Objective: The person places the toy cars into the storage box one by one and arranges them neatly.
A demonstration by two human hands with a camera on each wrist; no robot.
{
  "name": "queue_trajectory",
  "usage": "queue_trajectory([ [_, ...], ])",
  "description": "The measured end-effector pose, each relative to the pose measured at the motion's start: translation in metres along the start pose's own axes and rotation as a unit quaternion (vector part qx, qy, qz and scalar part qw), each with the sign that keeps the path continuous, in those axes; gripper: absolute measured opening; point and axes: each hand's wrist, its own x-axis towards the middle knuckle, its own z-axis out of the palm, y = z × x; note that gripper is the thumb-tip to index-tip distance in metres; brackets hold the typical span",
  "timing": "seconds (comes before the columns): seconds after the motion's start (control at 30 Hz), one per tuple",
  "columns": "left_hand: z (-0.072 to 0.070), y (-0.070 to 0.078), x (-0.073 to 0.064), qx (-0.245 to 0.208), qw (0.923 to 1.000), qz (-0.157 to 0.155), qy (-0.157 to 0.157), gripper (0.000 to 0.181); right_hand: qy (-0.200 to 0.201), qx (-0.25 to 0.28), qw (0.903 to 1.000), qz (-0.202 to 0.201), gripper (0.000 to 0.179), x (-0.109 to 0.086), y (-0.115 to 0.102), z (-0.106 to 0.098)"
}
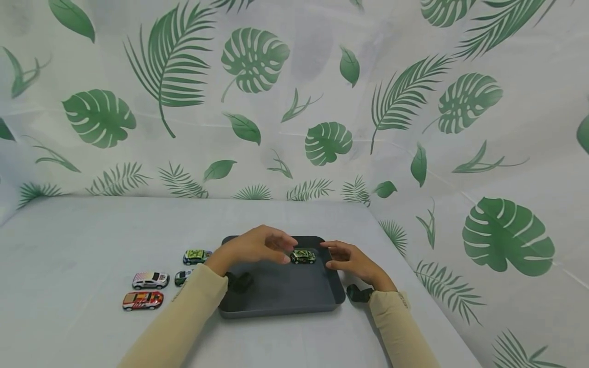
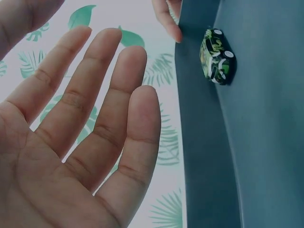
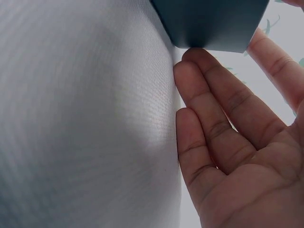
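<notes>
A dark grey tray (image 1: 285,294) lies on the white table, and a toy car (image 1: 302,256) with a green and black pattern stands inside it near the far wall. Over the tray's far left part hovers my left hand (image 1: 259,246), its fingers loosely extended toward the car and holding nothing. The left wrist view shows the palm and spread fingers, with the toy car (image 2: 217,57) apart from them. At the tray's right side is my right hand (image 1: 356,261), fingers slightly bent. In the right wrist view its fingertips are close to the tray's wall (image 3: 209,23); contact is hard to tell.
Left of the tray stand more toy cars: a yellow-green one (image 1: 196,256), a white one (image 1: 150,280), a red one (image 1: 142,300), and a dark green and white one (image 1: 181,277) partly hidden by my left sleeve. Leaf-patterned cloth (image 1: 276,153) hangs behind and to the right.
</notes>
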Motion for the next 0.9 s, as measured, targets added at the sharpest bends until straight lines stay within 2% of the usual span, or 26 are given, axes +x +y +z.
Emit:
queue_trajectory([
  [0.43, -0.004, -0.004, -0.018, 0.017, 0.9993, 0.033, -0.010, 0.047, -0.001, 0.005, 1.0000, -0.005, 0.062, -0.001, 0.003, -0.003],
  [0.7, -0.004, 0.001, -0.031, 0.014, 0.9994, 0.032, -0.007, 0.047, -0.001, 0.001, 0.9999, -0.010, 0.062, -0.001, 0.004, -0.002],
  [0.9, -0.006, -0.002, -0.041, 0.015, 0.9994, 0.031, 0.010, 0.045, -0.002, 0.000, 1.0000, -0.008, 0.062, 0.000, 0.004, -0.002],
])
